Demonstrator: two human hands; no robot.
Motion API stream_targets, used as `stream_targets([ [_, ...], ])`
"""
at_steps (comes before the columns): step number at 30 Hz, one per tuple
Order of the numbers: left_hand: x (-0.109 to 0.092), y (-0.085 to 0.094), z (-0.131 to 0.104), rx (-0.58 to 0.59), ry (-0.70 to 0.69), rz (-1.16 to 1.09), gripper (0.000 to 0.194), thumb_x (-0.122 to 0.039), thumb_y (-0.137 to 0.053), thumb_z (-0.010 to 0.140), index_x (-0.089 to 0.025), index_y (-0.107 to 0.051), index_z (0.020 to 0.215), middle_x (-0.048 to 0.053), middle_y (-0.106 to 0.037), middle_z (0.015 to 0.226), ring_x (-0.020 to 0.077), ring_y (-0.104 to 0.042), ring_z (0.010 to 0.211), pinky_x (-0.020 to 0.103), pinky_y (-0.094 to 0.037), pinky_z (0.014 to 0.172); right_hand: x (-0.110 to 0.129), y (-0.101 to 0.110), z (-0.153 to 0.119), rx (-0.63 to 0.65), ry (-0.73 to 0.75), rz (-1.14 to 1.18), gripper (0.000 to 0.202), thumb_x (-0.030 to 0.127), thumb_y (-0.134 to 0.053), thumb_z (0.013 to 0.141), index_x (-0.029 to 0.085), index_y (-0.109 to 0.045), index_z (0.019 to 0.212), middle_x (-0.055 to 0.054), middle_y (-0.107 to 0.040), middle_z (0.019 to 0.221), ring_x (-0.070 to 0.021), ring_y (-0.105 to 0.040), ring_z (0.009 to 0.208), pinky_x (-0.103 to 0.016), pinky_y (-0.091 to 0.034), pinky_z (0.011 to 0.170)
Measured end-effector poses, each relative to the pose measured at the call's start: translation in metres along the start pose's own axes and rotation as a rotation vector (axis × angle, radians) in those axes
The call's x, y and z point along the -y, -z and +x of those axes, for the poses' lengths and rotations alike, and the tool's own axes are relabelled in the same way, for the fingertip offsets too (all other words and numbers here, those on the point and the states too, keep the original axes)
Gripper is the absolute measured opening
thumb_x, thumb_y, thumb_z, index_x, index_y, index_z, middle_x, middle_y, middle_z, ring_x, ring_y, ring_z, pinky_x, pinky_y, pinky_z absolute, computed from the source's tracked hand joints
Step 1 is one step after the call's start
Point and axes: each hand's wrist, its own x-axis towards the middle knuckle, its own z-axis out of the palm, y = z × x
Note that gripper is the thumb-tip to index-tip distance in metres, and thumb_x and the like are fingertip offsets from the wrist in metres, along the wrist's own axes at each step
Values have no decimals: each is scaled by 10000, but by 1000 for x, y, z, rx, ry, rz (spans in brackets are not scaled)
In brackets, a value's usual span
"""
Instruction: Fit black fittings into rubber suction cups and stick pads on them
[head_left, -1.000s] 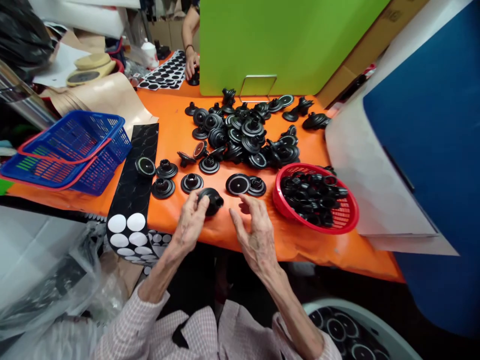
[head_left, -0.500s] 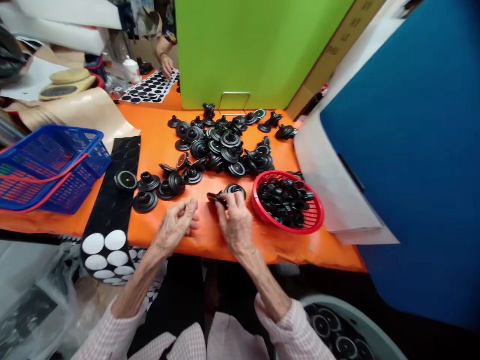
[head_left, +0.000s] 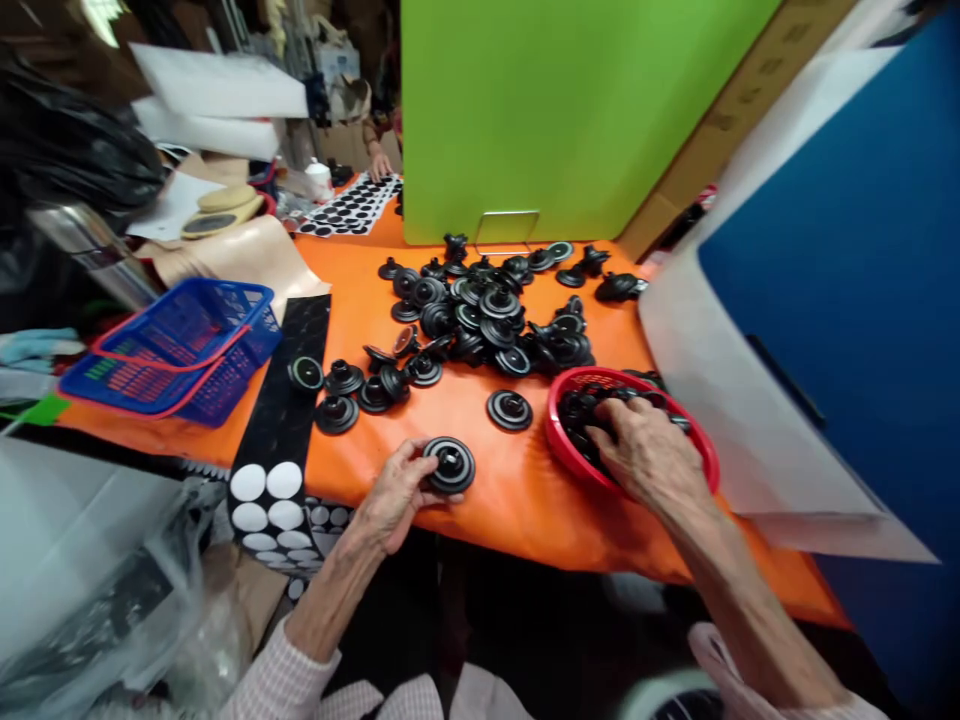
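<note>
My left hand grips a round black stepped disc by its edge, just above the front of the orange table. Inside the red basket at the right, my right hand reaches among small black ring-like parts; its fingertips are partly hidden, and I cannot make out what they hold. A single black disc lies between the two hands. Farther back is a heap of similar black discs, several with a stem upward. More of them sit to the left.
A blue basket stands on the left beside a black strip with white circles. A green board rises at the back, and a blue panel on the right. Another person's hand touches a sheet of black dots.
My right hand has let go of the black disc and moved right into the red basket. My left hand, empty before, now holds a disc. The view has shifted left.
</note>
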Motion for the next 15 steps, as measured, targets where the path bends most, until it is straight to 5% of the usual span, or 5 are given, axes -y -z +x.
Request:
stream_targets([
  [5,3,4,3,25,10,-10,135,-156,-590,802,-92,-571,919,80,-655,854,166,-657,734,330,-582,666,-11,-10,4,39,53,-9,191,274,-442,816,200,-604,884,-129,-602,804,-292,-575,722,-377,-395,598],
  [9,3,6,2,48,10,-55,108,-140,-581,799,-107,-541,894,70,-648,862,162,-660,713,351,-575,696,-11,10,-1,-102,48,86,224,342,-404,810,228,-592,855,-108,-570,753,-277,-544,629,-385,-391,567],
  [12,5,6,3,51,-4,-90,121,-148,-581,799,-111,-545,908,61,-645,856,162,-657,706,379,-572,720,13,28,-15,-178,85,277,244,405,-401,845,241,-574,897,-108,-583,829,-246,-556,602,-387,-432,554],
  [15,7,6,6,35,-9,-100,136,-159,-573,798,-85,-578,912,79,-645,849,162,-647,708,382,-569,719,50,19,-35,-116,220,513,204,401,-456,854,249,-586,894,-73,-602,823,-190,-578,577,-333,-479,533],
])
